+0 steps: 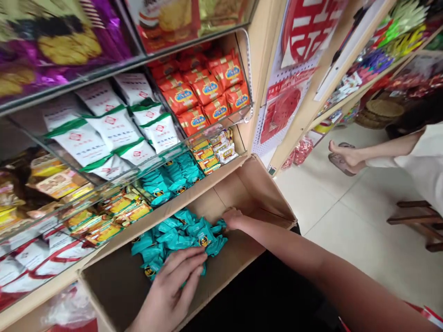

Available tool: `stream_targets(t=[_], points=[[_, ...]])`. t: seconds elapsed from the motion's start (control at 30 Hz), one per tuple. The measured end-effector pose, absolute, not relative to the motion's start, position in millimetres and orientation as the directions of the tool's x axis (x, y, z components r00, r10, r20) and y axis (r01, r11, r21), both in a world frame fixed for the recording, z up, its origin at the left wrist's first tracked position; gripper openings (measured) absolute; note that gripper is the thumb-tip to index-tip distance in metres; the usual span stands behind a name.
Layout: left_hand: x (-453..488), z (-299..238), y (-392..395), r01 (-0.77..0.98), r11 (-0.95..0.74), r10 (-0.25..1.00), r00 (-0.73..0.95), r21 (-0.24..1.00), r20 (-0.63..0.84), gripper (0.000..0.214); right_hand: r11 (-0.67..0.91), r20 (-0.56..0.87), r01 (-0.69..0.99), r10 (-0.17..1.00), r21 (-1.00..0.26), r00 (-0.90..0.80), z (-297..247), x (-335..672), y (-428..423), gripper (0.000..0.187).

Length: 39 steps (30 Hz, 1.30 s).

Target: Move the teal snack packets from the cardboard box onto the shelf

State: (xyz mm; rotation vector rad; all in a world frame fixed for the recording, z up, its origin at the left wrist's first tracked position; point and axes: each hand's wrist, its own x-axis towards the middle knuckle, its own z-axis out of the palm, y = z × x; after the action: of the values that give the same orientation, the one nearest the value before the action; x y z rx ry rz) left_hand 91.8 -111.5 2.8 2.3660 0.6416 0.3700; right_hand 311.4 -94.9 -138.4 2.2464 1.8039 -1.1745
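A brown cardboard box (263, 193) lies open below the shelves, holding a heap of small teal snack packets (180, 237). My left hand (173, 290) rests on the near side of the heap, fingers stretched flat over the packets. My right hand (232, 217) is at the far right end of the heap, fingers curled down into the packets. What those fingers hold is hidden.
Wire shelf bins above hold more teal packets (173, 177), white and green bags (114, 129), orange packs (207, 92) and yellow packs (114, 212). On the tiled aisle to the right, another person's bare leg and sandal (346, 159) and a wooden stool (418, 219).
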Motion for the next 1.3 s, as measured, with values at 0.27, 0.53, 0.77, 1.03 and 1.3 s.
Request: stream_targets(t=[0.27,0.53,0.77,1.03,1.3], points=[[133,-49,-116,0.328,0.372,0.832,0.297,0.868,-0.468,0.052,-0.241,-0.308,0.35,0.939,-0.905,-0.15,-72,310,-152,0.032],[150,-49,-130,0.177,0.077,0.916,0.375,0.981,-0.139,0.026,-0.133,-0.206,-0.241,0.929,-0.961,0.308,-48,269,-173,0.026],[156,-49,-148,-0.122,0.274,0.962,0.051,0.954,-0.269,0.031,-0.091,-0.111,-0.065,0.874,-0.994,0.473,-49,261,-166,0.031],[146,-49,-138,0.185,0.094,0.99,0.083,0.978,-0.11,0.035,-0.116,-0.057,0.211,0.962,-0.971,0.266,-48,269,-169,0.035],[143,-42,-127,0.262,0.033,0.997,0.065,0.965,-0.052,0.04,-0.286,-0.311,-0.133,0.922,-0.949,0.232,-50,267,-168,0.038]])
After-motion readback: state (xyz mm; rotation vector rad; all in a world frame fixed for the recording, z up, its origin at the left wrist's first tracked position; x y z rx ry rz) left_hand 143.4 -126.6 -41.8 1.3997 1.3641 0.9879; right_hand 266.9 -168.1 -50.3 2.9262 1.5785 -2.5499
